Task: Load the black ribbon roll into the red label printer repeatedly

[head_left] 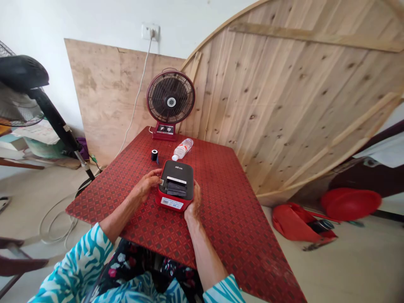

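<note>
Two hands [149,183] [193,203] — holding red-black printer [177,173] by its sides | labelled end [172,204] nearest — long axis fore-aft

Turquoise-and-white patterned sleeves [78,261], dark floral bottoms [123,264]

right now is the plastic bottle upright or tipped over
Tipped over: the bottle lies on its side on the red table, its white cap toward the black-topped device.

Left forearm [121,215] and right forearm [204,250] stretched forward, left hand [147,185] angled inward, fingers [154,172] lightly bent, right hand [193,206] turned inward, hands apart, facing each other
</note>
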Motion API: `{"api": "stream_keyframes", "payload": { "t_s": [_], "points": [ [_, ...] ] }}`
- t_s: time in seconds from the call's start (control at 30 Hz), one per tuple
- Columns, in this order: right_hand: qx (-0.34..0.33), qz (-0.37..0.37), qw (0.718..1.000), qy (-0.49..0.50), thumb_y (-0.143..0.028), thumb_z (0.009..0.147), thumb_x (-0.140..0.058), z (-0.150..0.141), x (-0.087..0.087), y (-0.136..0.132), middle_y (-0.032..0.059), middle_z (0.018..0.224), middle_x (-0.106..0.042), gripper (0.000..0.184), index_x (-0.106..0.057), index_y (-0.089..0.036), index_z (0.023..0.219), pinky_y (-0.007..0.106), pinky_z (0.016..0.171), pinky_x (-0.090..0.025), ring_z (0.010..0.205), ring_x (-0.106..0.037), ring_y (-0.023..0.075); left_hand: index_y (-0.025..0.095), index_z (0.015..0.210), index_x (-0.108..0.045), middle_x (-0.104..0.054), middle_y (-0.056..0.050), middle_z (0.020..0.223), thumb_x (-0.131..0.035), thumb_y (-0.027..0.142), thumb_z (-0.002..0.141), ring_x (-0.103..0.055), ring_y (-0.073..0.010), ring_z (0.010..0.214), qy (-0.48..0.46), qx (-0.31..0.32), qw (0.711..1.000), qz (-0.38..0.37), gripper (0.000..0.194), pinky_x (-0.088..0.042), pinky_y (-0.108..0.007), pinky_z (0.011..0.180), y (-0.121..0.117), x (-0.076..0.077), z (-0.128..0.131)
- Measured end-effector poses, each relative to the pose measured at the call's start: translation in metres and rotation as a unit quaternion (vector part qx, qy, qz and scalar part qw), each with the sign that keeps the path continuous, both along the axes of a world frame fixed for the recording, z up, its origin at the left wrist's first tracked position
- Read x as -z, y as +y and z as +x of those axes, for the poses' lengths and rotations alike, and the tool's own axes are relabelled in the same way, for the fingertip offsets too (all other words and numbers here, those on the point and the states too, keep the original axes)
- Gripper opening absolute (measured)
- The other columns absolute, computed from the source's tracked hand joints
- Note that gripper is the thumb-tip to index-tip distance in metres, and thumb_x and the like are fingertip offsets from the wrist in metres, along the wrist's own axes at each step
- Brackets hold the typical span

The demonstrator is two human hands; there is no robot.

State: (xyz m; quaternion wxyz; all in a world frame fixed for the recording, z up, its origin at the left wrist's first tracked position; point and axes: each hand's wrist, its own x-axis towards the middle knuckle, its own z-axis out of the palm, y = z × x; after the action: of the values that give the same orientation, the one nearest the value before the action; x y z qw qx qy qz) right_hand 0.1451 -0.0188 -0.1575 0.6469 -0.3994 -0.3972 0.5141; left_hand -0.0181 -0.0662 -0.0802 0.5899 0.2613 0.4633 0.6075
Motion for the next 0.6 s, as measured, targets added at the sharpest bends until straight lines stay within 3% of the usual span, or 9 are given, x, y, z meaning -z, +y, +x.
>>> {"api": "stream_keyframes", "payload": {
  "t_s": [0.23,0.6],
  "points": [
    [-0.001,-0.055,0.998,0.028,-0.049,0.08,-0.054,0.001,-0.004,-0.003,0.0002,0.101,-0.07,0.041,-0.062,-0.023,0.111,0.03,0.077,-0.048,0.088,-0.063,0.0167,0.017,0.108,-0.062,-0.07,-0.001,0.088,-0.064,0.013,0.05,-0.061,-0.0123,0.068,0.025,0.01,1.0,-0.003,0.058,-0.042,-0.023,0.06,0.004,0.004,-0.004],
    [0.0,-0.062,0.998,0.018,-0.048,0.076,-0.055,0.0,-0.011,-0.007,0.003,0.099,-0.069,0.045,-0.063,-0.021,0.111,0.03,0.075,-0.046,0.082,-0.061,0.0161,0.017,0.111,-0.062,-0.071,-0.006,0.099,-0.064,0.016,0.053,-0.064,-0.0176,0.078,0.039,0.041,0.998,0.015,0.058,-0.045,-0.025,0.065,0.002,0.002,-0.008]
  ]
}}
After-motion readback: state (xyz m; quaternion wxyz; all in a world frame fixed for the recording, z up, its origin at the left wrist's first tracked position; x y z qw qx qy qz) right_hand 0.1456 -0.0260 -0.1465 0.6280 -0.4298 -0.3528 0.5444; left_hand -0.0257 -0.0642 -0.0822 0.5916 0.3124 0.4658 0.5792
